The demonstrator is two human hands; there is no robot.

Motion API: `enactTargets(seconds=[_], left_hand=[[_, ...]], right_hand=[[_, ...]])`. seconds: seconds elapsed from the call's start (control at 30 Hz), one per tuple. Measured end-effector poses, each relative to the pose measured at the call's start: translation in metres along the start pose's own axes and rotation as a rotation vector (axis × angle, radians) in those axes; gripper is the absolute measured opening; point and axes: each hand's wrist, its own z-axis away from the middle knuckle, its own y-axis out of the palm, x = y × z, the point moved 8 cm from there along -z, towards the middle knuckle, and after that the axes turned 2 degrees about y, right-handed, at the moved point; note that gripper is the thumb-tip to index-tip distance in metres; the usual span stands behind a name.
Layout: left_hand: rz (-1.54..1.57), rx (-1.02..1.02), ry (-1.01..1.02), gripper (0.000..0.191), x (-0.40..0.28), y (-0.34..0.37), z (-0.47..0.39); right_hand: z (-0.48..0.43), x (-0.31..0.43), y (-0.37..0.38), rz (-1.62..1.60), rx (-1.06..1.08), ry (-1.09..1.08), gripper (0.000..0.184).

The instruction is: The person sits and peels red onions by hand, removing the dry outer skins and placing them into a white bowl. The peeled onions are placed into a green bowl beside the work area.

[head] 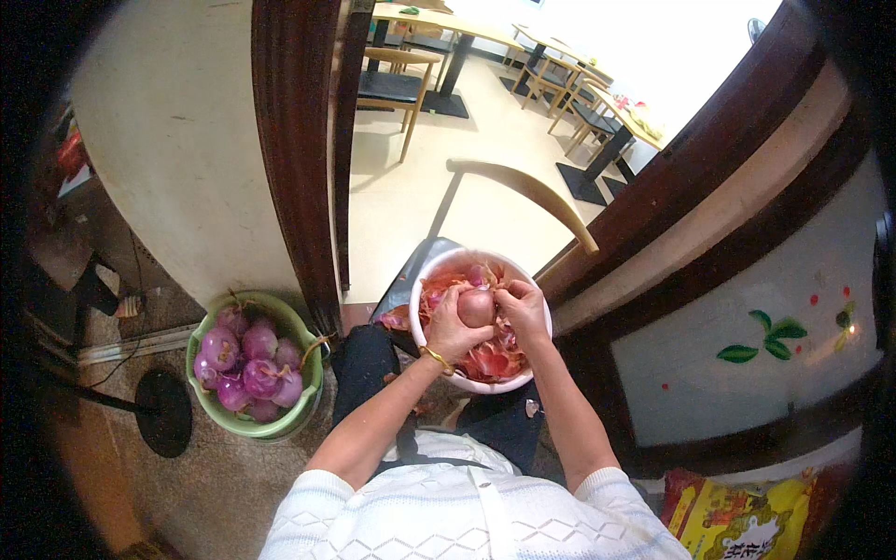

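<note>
A red onion (476,307) is gripped in my left hand (450,323), above a white tub (417,329) full of loose reddish onion skins (493,360). On the onion's right side, the fingertips of my right hand (523,308) pinch together at its upper edge; whether a bit of skin is between them is too small to tell. The tub stands on a dark chair seat (442,248) between my knees. To my left, a green plastic basket (313,392) on the floor holds several purple onions (262,379).
The chair's curved wooden backrest (525,183) rises beyond the tub. Dark door frames (297,161) stand on both sides. A round black stand base (164,413) lies left of the basket, and a yellow and red bag (749,514) at the lower right. Tables and chairs (399,91) stand beyond the doorway.
</note>
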Motion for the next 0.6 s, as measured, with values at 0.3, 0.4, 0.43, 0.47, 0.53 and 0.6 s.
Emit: enactTargets(seconds=[0.3,0.4,0.43,0.47,0.53,0.6], left_hand=[[0.279,0.229,-0.187,0.076,0.015,0.008,0.001],[0.301,0.207,-0.186,0.077,0.016,0.007,0.001],[0.325,0.221,-0.180,0.077,0.015,0.008,0.001],[0.334,0.242,-0.183,0.077,0.015,0.009,0.002],[0.351,0.250,-0.164,0.076,0.012,0.010,0.002],[0.358,0.238,-0.124,0.072,0.008,0.007,0.001]], right_hand=[[0.001,0.000,0.004,-0.115,0.261,0.126,0.020],[0.003,0.011,0.004,-0.013,0.253,0.060,0.018],[0.004,0.014,0.001,0.053,0.217,0.043,0.017],[0.005,0.025,0.001,0.166,0.167,-0.097,0.014],[0.012,0.044,0.001,0.441,0.008,-0.342,0.009],[0.008,0.027,0.001,0.134,0.051,-0.112,0.008]])
